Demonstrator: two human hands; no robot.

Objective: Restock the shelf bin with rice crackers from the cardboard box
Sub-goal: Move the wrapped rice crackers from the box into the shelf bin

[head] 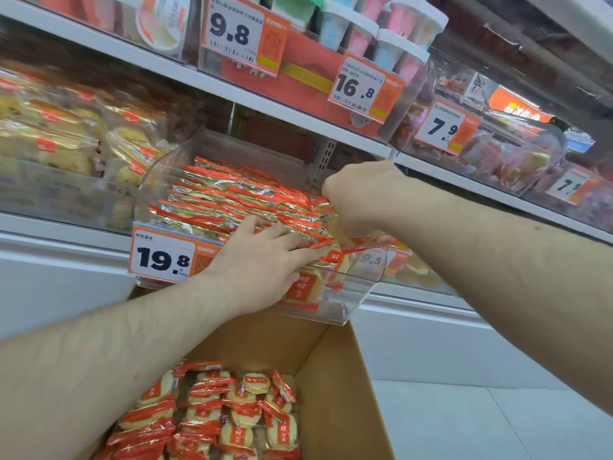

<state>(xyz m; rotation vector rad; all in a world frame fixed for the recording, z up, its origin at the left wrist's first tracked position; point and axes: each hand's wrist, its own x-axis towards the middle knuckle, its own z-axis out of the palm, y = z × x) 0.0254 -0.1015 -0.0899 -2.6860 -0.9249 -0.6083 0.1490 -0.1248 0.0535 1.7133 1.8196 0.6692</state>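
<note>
A clear plastic shelf bin (348, 303) juts out from the middle shelf, packed with red-and-gold rice cracker packets (229, 197) lying in rows. My left hand (262, 263) lies flat on the packets at the bin's front, fingers spread and pressing on them. My right hand (358, 197) reaches in from the right with its fingers curled around packets at the bin's right side. Below, the open cardboard box (335, 376) holds several more rice cracker packets (225, 416).
A 19.8 price tag (164, 257) hangs on the bin's front. Bins of wrapped cakes (66, 134) sit to the left, other snack bins (491, 151) to the right. The shelf above carries cups (371, 31) and price tags. Pale floor tiles (464, 423) lie right of the box.
</note>
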